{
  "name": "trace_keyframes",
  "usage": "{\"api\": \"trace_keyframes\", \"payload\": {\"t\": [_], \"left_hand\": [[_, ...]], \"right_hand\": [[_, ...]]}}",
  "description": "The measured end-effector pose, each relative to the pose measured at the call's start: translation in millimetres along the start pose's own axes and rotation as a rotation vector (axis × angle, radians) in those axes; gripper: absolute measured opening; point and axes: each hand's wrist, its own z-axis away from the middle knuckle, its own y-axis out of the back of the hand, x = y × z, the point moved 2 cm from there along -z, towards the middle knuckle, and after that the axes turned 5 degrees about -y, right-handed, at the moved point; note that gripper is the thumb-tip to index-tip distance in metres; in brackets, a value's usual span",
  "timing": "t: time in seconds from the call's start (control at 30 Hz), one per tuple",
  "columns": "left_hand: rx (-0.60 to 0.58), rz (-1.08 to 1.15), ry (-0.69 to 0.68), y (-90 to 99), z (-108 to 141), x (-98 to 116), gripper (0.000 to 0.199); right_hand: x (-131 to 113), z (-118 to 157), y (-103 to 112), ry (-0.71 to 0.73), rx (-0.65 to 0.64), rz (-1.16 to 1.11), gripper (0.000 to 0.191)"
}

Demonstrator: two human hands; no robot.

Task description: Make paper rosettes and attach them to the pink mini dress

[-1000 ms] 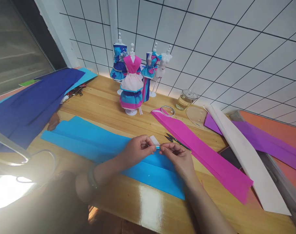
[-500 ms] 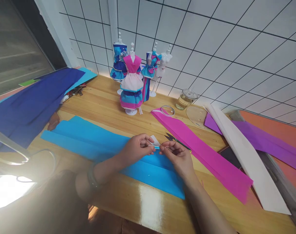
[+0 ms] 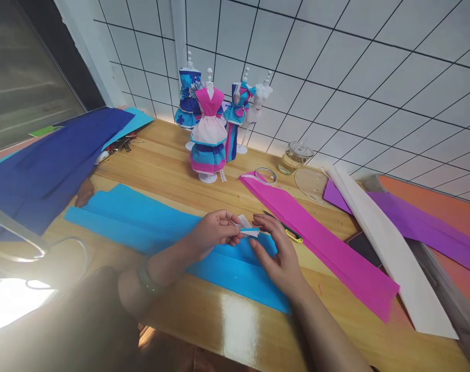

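My left hand [image 3: 218, 232] pinches a small white piece with a blue edge [image 3: 250, 231]; whether it is paper or cloth I cannot tell. Behind it a white corner [image 3: 244, 221] stands up by the fingers. My right hand [image 3: 279, 250] is just to the right, thumb and fingers spread around the piece's free end. Under both hands lies a long folded blue sheet [image 3: 142, 222]. Beyond my right hand is a pair of thread snips [image 3: 293, 235] with yellow at one end, resting beside a folded pink sheet [image 3: 320, 237].
Small mannequins in dresses [image 3: 208, 129] stand near the tiled wall. A clear jar [image 3: 295, 157] and a roll of tape [image 3: 266, 175] are at the back. White [image 3: 393, 258] and purple [image 3: 424, 219] strips lie right, dark blue material [image 3: 52, 165] left.
My right thumb and fingers have come off the small piece and spread apart. My left hand still holds it, and more of its white part shows below the blue edge.
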Motion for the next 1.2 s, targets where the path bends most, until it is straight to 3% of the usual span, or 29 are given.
{"api": "trace_keyframes", "payload": {"t": [0.13,0.3,0.47,0.63,0.8,0.93,1.03,1.2], "left_hand": [[0.0,0.033,0.033,-0.2,0,-1,0.023],[-0.029,0.041,0.058,-1.6,1,-3,0.02],[-0.047,0.063,0.088,-3.0,1,-4,0.016],[-0.076,0.037,0.069,-4.1,2,-2,0.015],[-0.013,-0.193,-0.108,-4.1,3,4,0.023],[0.062,-0.427,-0.319,-3.6,5,5,0.025],[0.011,-0.567,-0.457,-6.5,8,7,0.032],[-0.096,-0.726,-0.585,-10.5,12,12,0.019]], "right_hand": [[-2,2,-4,0.229,-0.073,0.29,0.039],[2,2,-4,0.31,-0.066,0.469,0.028],[3,3,-1,0.327,-0.055,0.498,0.018],[3,2,-1,0.284,-0.047,0.381,0.015],[5,-1,-3,0.083,0.02,0.105,0.007],[8,-2,-3,-0.09,-0.008,-0.076,0.007],[10,-2,-3,-0.129,-0.029,-0.135,0.007],[8,-2,-3,-0.108,-0.064,-0.135,0.005]]}}
